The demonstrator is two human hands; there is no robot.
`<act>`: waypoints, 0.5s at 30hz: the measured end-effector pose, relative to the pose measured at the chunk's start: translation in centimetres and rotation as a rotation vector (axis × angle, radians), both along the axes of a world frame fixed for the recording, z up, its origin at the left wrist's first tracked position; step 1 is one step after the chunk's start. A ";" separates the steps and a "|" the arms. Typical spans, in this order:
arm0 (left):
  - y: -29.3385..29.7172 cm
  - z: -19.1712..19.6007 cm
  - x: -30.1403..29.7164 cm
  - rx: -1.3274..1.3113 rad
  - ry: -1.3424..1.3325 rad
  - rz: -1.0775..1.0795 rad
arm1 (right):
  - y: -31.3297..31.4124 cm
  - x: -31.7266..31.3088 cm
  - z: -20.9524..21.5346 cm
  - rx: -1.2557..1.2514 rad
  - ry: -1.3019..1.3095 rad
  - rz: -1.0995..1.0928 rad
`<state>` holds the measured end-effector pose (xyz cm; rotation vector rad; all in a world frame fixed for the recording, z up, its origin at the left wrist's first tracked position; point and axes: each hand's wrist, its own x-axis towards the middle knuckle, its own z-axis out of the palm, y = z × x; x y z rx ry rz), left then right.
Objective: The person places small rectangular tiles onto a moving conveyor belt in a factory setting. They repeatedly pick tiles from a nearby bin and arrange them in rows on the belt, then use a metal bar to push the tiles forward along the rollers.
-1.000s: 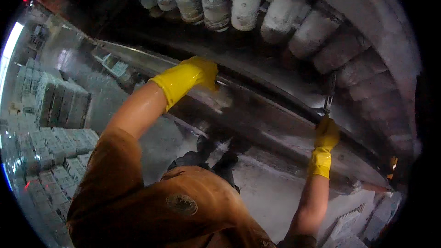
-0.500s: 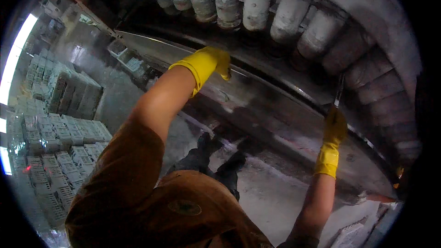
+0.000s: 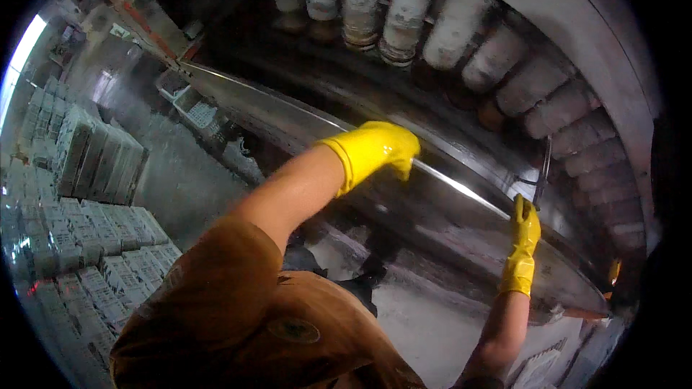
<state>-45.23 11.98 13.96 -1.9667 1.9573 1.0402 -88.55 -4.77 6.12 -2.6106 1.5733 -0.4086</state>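
Our right-hand fingers [image 3: 528, 210] curl tight around a thin dark tool [image 3: 542, 166], its tip up among the white-crusted rollers [image 3: 461, 36]. Our left hand [image 3: 378, 145] folds over the bright rim of the long metal trough [image 3: 461, 245], gripping it as a brace. We judge we are mid-scrape; next calls for steady pressure while keeping that brace. Stacked pale crates [image 3: 86, 166] stand well below.

I see yellow rubber gloves on both the left hand [image 3: 375, 150] and right hand [image 3: 524, 245] — forearms bare, a brown short-sleeved shirt [image 3: 245, 317] with a round patch.
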 end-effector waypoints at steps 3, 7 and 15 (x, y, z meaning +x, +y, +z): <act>-0.5 0.1 -0.6 -0.050 0.155 -0.056 | 3.4 7.1 0.6 0.113 -0.158 -0.062; -0.5 -0.3 -0.7 -0.169 0.176 -0.138 | 6.2 13.8 2.6 0.172 -0.122 -0.158; 5.7 -3.4 3.9 -0.616 0.123 -0.223 | 6.0 13.9 1.4 -0.006 -0.096 -0.083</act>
